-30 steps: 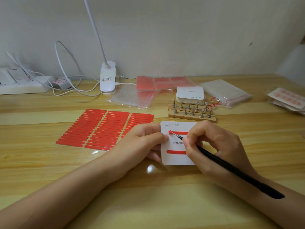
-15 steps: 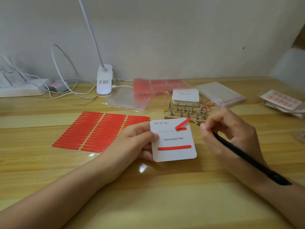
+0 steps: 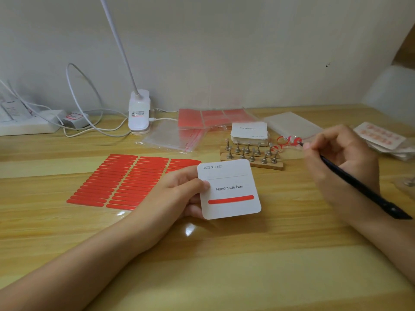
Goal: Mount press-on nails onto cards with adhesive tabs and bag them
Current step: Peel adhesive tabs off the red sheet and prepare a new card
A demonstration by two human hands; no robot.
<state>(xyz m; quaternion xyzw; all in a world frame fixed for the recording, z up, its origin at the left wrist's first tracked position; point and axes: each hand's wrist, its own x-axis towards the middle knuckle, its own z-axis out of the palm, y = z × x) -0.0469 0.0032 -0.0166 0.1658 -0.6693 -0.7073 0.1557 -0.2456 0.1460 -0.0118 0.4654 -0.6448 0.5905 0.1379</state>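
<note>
My left hand holds a white card printed "Handmade Nail" by its left edge, thumb on its face. A red strip runs across the card's lower part; the upper strip shows clear, with no red liner. My right hand grips black tweezers, their tip at a small pile of curled red liners on the table to the right of the card. A sheet of red adhesive strips lies to the left.
A wooden rack of metal nail stands sits behind the card, with a stack of white cards beyond it. Clear bags, more red sheets, finished nail cards at far right, a lamp base and cables line the back.
The tweezers peeled the red liner off the card's upper strip and carried it right to the pile of curled liners. My left hand kept the card, shifting it slightly.
</note>
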